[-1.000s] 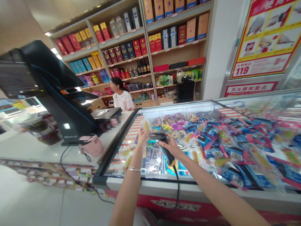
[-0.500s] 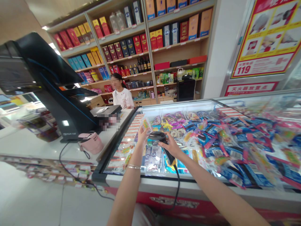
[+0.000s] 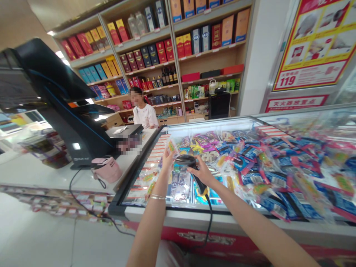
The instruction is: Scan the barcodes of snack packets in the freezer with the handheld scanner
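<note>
We log the left hand [image 3: 168, 162] pinching a small snack packet [image 3: 172, 147]; the right hand [image 3: 202, 173] grips a corded barcode scanner [image 3: 189, 161]; a snagged cord [image 3: 210, 211] could jerk either into the chest freezer [image 3: 172, 217].

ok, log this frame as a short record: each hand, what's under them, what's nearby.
left hand: holds a small clear packet
right hand: grips a black corded barcode scanner
under hands: glass-topped freezer full of packets
nearby: pink bag on the counter, black till screen
behind: person in white top, stocked shelves
</note>
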Available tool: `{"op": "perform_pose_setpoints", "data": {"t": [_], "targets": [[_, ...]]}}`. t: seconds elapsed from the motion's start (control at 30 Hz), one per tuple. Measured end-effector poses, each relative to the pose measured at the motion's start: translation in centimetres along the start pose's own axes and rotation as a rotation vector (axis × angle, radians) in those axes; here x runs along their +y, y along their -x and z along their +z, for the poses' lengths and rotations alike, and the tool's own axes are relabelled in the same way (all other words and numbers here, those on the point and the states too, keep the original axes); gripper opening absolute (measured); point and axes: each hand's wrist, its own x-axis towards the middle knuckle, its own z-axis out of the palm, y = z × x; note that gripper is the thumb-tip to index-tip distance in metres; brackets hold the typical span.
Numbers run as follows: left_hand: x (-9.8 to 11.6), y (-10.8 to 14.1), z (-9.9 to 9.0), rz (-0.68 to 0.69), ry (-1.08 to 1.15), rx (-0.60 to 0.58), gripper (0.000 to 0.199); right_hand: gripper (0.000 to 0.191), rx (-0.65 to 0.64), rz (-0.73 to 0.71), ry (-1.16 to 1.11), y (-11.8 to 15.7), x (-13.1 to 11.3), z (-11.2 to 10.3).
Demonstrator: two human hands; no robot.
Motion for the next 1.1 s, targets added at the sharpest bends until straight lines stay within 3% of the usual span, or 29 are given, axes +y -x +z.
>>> {"op": "perform_pose_setpoints", "data": {"t": [0.23, 0.4, 0.5, 0.57, 0.77, 0.87, 0.93, 1.0, 1.1], "targets": [[-0.8, -0.4, -1.0, -0.092, -0.156, -0.001, 0.049, 0.039, 0.042, 0.065, -0.125, 0.0, 0.2, 0.3], [0.2, 0.0, -0.6, -0.147, -0.194, -0.045, 0.045, 0.04, 0.102, 0.101, -0.325, 0.3, -2.1, -1.2], [1.0, 0.3, 1.1, -0.175, -0.232, -0.151, 0.048, 0.041, 0.153, 0.043, -0.373, 1.1, -4.7, -4.7], [1.4, 0.5, 3.3, -0.189, -0.276, -0.241, 0.054, 0.039, 0.223, -0.002, -0.373, 2.2, -6.5, -8.0], [0.6, 1.6, 13.2, -0.056, -0.283, -0.435, 0.06, 0.033, 0.505, -0.076, -0.334, 6.7, -10.1, -18.9], [-0.8, 2.4, 17.6, 0.08, -0.333, -0.466, 0.063, 0.029, 0.606, -0.066, -0.321, 8.9, -10.3, -23.2], [-1.9, 2.9, 19.6, 0.168, -0.438, -0.459, 0.066, 0.026, 0.64, -0.036, -0.323, 10.3, -9.8, -25.7], [-3.1, 3.5, 20.6, 0.277, -0.633, -0.435, 0.066, 0.026, 0.658, -0.007, -0.346, 11.3, -8.8, -27.7], [-4.6, 4.5, 20.7, 0.452, -1.0, -0.373, 0.06, 0.027, 0.664, 0.05, -0.412, 12.4, -6.9, -30.0]]}}
